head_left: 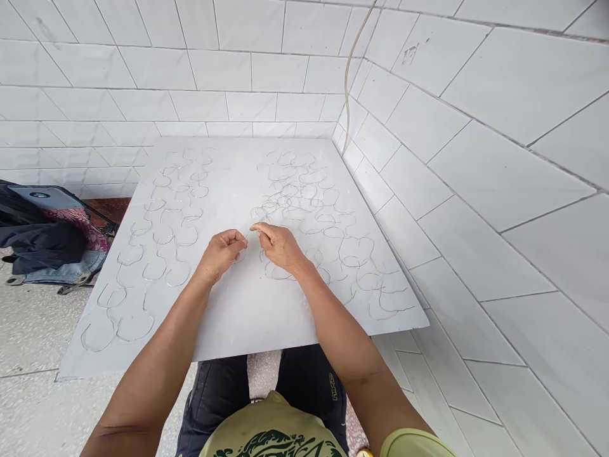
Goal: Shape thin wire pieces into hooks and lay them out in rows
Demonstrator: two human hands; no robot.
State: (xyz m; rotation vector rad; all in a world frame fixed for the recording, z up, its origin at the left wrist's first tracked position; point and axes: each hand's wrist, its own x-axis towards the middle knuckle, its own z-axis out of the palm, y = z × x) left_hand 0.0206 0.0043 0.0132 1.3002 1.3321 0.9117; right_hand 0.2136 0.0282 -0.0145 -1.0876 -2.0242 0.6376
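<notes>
Above the middle of a white board [257, 317], my left hand [223, 252] is closed in a pinch on a thin wire [241, 256], only faintly visible beside the fingertips. Close to its right, my right hand [280, 244] is also pinched, thumb against bent index finger, at what seems to be the same wire; the exact grip is too fine to make out. Curved wire pieces [164, 235] lie in loose rows on the board's left part. More thin wires [304, 193], curled and overlapping, spread over the right part, some beneath my right wrist.
White tiled walls [266, 73] meet in a corner behind and right of the board. A pale cable [349, 82] hangs down there. At the left, a folding chair [90, 263] with dark cloth [47, 244] on it stands on the speckled floor [28, 330].
</notes>
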